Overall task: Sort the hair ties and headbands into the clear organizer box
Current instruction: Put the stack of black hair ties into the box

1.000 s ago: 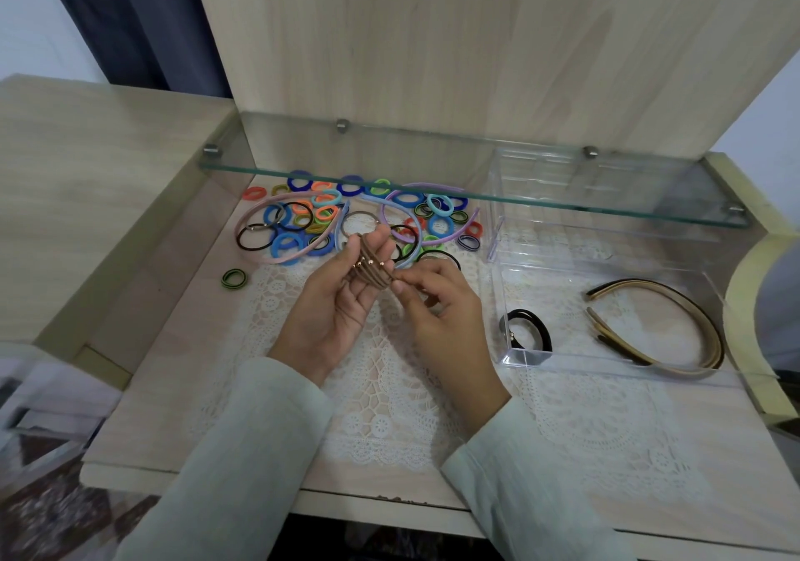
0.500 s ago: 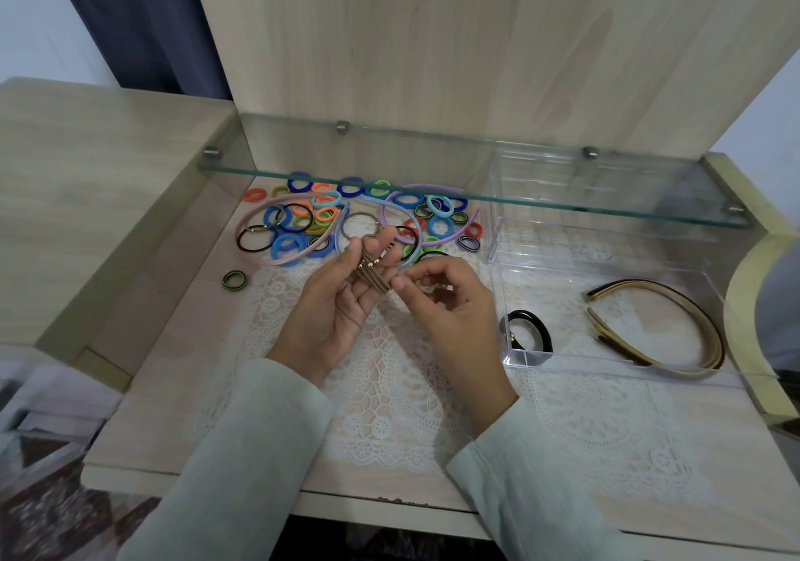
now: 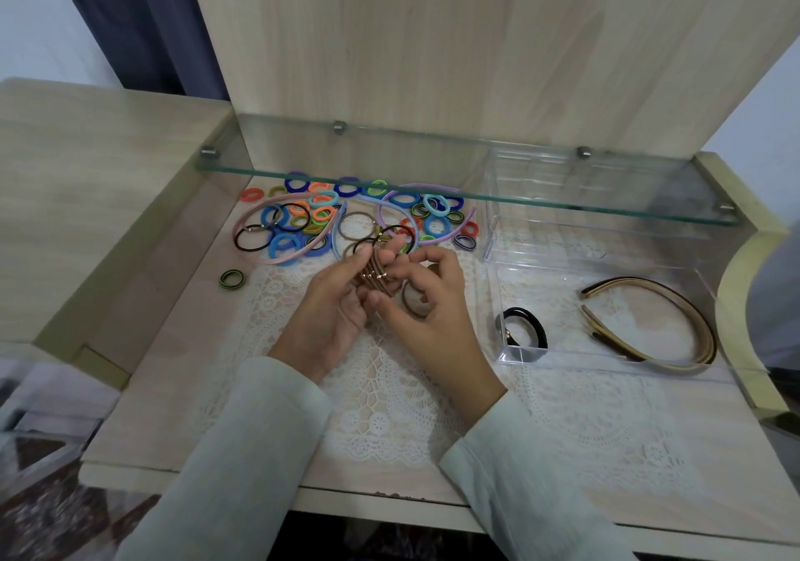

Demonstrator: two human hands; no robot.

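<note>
Head view: the sort looks only just begun. In the box (image 3: pixel 606 368), at the right of the bench (image 3: pixel 164 344), lie a few black ties (image 3: pixel 524 327) in the near left corner and tan headbands (image 3: pixel 679 335) further right. Whether a divider stands between them cannot be told through the clear walls.

Both hands work over the lace mat (image 3: pixel 389 396), just left of the box. The left hand (image 3: pixel 329 307) has its grip clamped on a bundle of brown ties (image 3: pixel 375 275) with small gold clasps, fingers curled round it. The right hand (image 3: pixel 435 307) pinches the bundle's lower end with its thumb, and a brown loop hangs inside its curled fingers. These ties are probably being gathered as the next batch for the box.

Most of the work is left. A pile (image 3: pixel 322 214) of coloured ties sits at the back left, with a pink headband (image 3: pixel 277 259), a blue headband (image 3: pixel 335 238) and a purple headband (image 3: pixel 391 196) tangled through it. One green-and-black tie (image 3: pixel 232 279) lies alone, well apart to the left.

The glass shelf (image 3: pixel 433 196) overhangs the pile and the box's rear half, so reaching the back compartments likely means going in low from the front; the headbands threaded through the ties may drag some along when lifted
</note>
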